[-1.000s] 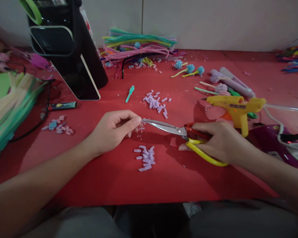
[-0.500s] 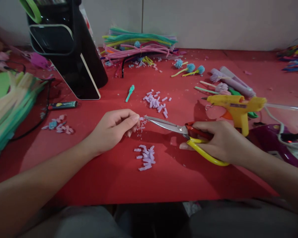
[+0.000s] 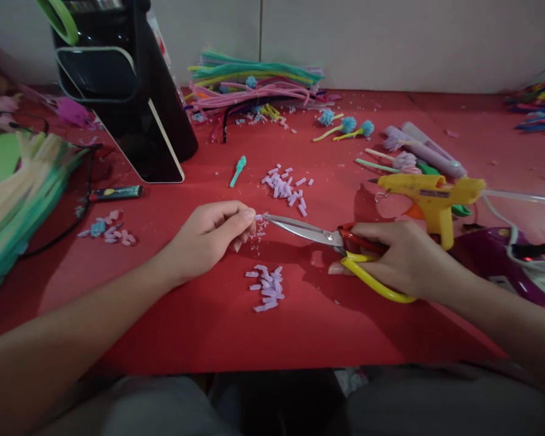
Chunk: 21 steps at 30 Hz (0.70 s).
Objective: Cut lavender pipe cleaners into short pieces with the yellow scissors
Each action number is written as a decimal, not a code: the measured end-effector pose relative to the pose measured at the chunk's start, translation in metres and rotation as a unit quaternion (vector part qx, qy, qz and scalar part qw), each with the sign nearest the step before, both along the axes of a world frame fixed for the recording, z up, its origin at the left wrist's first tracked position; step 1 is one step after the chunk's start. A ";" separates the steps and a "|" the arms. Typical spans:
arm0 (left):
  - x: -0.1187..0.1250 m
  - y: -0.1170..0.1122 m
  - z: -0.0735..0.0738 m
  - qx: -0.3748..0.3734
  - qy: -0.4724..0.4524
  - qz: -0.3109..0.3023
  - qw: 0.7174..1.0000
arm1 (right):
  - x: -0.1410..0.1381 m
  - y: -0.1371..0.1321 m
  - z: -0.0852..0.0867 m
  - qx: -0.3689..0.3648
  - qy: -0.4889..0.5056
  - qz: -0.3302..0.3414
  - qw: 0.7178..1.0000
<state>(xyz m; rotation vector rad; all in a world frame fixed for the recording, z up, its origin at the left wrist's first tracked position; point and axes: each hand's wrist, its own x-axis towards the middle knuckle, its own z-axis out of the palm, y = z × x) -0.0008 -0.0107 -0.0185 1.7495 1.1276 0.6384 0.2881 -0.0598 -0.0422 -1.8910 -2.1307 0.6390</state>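
Between thumb and fingertips, my left hand pinches a small lilac pipe cleaner piece. My right hand grips scissors with red and yellow handles; their tips point left at the piece, and the blades look nearly closed. Tiny lilac clippings lie on the red table under the tips. One pile of cut lilac pieces sits beyond the hands, and a nearer pile of lilac pieces lies in front of me. A teal stem rests past my left hand.
At the back left stands a dark tumbler. A yellow glue gun is just beyond my right hand. Bundled pipe cleaners lie against the wall, with blue flower stems nearby. More pipe cleaners lie at left, beside pink and blue pieces.
Both hands stay almost in place. The scissor blades look slightly shifted at the piece; nothing was picked up or put down.
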 end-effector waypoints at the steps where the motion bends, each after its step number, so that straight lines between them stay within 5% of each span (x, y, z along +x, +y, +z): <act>1: 0.000 0.000 0.000 0.000 0.000 -0.001 1.000 | 0.000 0.000 0.000 0.003 -0.001 0.000 1.000; 21: 0.001 0.000 -0.002 0.002 0.001 -0.002 1.000 | -0.001 -0.001 0.000 0.000 0.009 -0.006 1.000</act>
